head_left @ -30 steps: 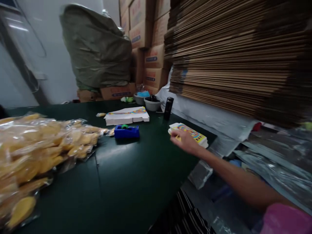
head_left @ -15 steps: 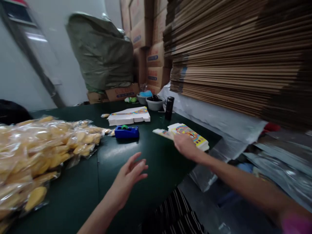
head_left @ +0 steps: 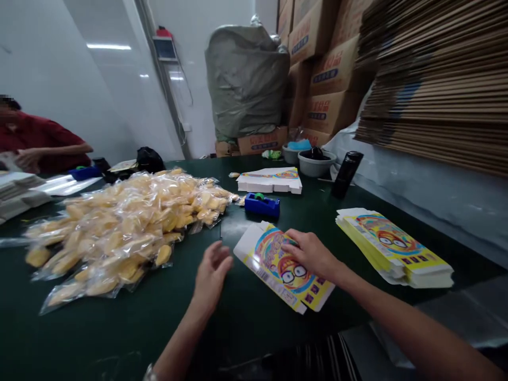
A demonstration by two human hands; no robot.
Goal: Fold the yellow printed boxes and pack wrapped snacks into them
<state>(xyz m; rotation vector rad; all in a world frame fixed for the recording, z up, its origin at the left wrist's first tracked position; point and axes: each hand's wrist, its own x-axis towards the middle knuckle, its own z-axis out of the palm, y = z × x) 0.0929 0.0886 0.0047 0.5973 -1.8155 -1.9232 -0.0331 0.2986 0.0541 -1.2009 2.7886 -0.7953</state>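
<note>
A flat printed card box blank [head_left: 280, 268], yellow and white with a cartoon face in glasses, lies on the dark green table [head_left: 254, 328] in front of me. My right hand [head_left: 311, 254] is on its upper edge, gripping it against the table. My left hand [head_left: 212, 276] hovers just left of the blank, fingers apart, holding nothing. To the right lies a stack of matching blanks [head_left: 392, 248]. A heap of clear bags of yellow snacks [head_left: 127, 233] spreads left of my left hand.
A blue tape dispenser [head_left: 262, 205], a white stack of blanks [head_left: 270, 181], a black flask [head_left: 346, 174] and a grey bowl [head_left: 316, 163] stand at the table's far side. Flattened corrugated cardboard [head_left: 436, 79] and cartons [head_left: 327, 79] rise behind. A co-worker [head_left: 35, 143] sits far left.
The view has swung left, showing more of the table and a co-worker. A blank has come off the stack and now lies flat under my right hand. My left hand sits nearer it.
</note>
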